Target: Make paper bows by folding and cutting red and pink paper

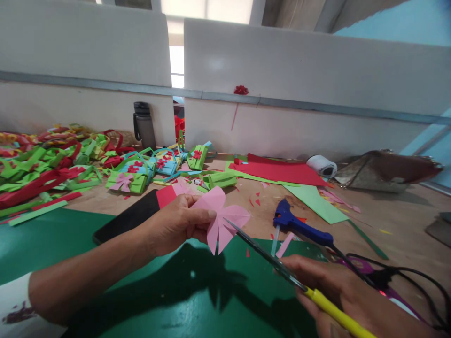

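Observation:
A pink paper flower (pixel 224 213) with pointed petals is pinched between the thumb and fingers of my left hand (pixel 183 218), raised above the green table surface (pixel 148 286). From the lower right, my right hand (pixel 338 291) grips scissors (pixel 268 258) by their yellow handle. The blades look closed or nearly so, and their tip meets the flower near its centre. I cannot tell whether the tip presses into the paper. Behind my left wrist lies a flat black object (pixel 128 218) with a red piece at its end.
A blue glue gun (pixel 299 223) rests right of the flower, its cord trailing right. Red paper sheets (pixel 285 169), a pale green sheet (pixel 317 202) and a handbag (pixel 384 171) lie behind. Small paper bags (pixel 128 180) and a dark bottle (pixel 144 124) stand at left.

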A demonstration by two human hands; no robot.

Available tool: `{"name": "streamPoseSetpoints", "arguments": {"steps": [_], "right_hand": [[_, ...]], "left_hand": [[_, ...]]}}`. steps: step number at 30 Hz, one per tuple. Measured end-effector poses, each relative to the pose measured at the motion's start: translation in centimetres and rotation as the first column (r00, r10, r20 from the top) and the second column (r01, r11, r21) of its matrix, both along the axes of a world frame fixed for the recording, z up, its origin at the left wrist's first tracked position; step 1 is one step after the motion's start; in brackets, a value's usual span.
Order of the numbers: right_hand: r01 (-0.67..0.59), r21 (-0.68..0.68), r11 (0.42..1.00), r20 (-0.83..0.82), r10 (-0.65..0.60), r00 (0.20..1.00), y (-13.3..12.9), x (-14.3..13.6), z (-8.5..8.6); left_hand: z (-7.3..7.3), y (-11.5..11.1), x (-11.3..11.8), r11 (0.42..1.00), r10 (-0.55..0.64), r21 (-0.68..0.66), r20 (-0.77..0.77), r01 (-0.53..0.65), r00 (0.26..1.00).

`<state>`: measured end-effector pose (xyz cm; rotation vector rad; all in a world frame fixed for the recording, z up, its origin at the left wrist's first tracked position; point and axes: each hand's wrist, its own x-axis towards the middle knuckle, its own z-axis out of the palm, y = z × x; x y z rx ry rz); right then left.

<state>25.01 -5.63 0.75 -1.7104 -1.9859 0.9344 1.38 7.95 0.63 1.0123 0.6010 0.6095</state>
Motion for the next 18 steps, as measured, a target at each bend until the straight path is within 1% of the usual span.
{"name": "streamPoseSetpoints", "arguments": {"steps": [2, 4, 6, 11, 13, 16, 18], "right_hand": [[-0.006, -0.015, 1.000, -0.016, 0.006, 1.000, 0.0, 0.0, 0.0], [0.005, -0.038, 0.999, -0.073, -0.008, 0.997, -0.1, 0.3, -0.2], [0.018, -0.063, 0.998, -0.120, -0.025, 0.992, -0.2, 0.7, -0.6], [0.049, -0.135, 0.990, -0.160, -0.070, 0.985, -0.7, 1.4, -1.6], [0.047, -0.147, 0.988, -0.197, -0.076, 0.977, -0.7, 1.2, -1.7], [0.042, -0.178, 0.983, -0.206, -0.079, 0.975, -0.5, 0.9, -1.5], [0.006, -0.200, 0.980, -0.226, -0.052, 0.973, -0.4, 0.6, -1.3]], "left_hand": [[0.0, 0.0, 0.0, 1.000, 0.012, 0.001, -0.001, -0.012, 1.000], [0.0, 0.0, 0.0, 1.000, 0.015, 0.003, 0.014, -0.015, 1.000], [0.0, -0.1, 0.0, 1.000, 0.018, 0.001, 0.030, -0.018, 0.999], [0.0, -0.1, -0.1, 1.000, -0.003, 0.002, 0.057, 0.003, 0.998], [0.0, -0.2, 0.0, 1.000, 0.007, -0.005, 0.066, -0.007, 0.998], [0.0, -0.2, 0.1, 1.000, 0.016, -0.005, 0.059, -0.015, 0.998], [0.0, -0.3, 0.1, 1.000, 0.002, 0.001, 0.054, -0.002, 0.999]]}}
